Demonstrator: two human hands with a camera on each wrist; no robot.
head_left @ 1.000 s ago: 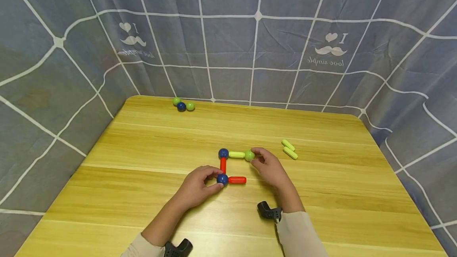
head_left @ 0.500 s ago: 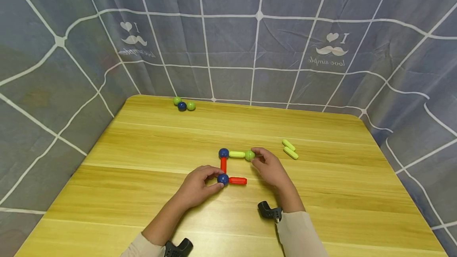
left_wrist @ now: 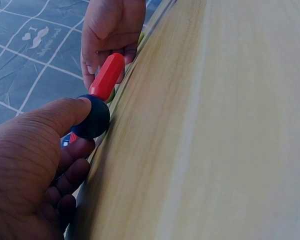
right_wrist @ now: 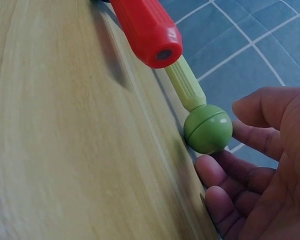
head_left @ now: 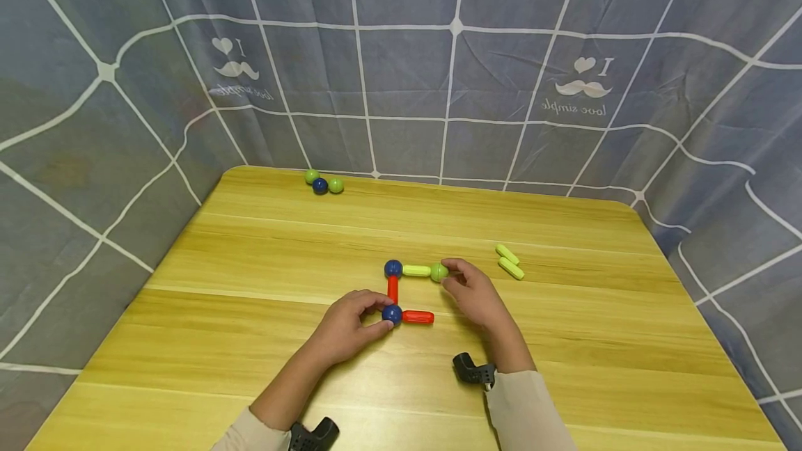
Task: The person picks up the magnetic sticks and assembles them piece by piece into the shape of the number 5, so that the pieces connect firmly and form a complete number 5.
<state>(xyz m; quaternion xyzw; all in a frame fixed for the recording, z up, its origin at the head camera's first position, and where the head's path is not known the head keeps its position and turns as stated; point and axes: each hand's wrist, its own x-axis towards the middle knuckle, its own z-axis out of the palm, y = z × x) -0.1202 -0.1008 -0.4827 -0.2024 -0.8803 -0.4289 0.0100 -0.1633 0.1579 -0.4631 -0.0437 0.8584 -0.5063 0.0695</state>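
Note:
A shape of toy balls and rods lies on the wooden table. My left hand pinches the near blue ball between thumb and fingers. From that ball a red rod sticks out to the right, its free end showing a grey dot in the right wrist view. Another red rod runs back to the far blue ball. A yellow-green rod joins this ball to a green ball. My right hand has its fingers curled round the green ball; the thumb is close beside it.
Two loose yellow-green rods lie to the right, beyond the right hand. At the back left edge sit two green balls and a blue ball. A grey curtain with white lines hangs behind the table.

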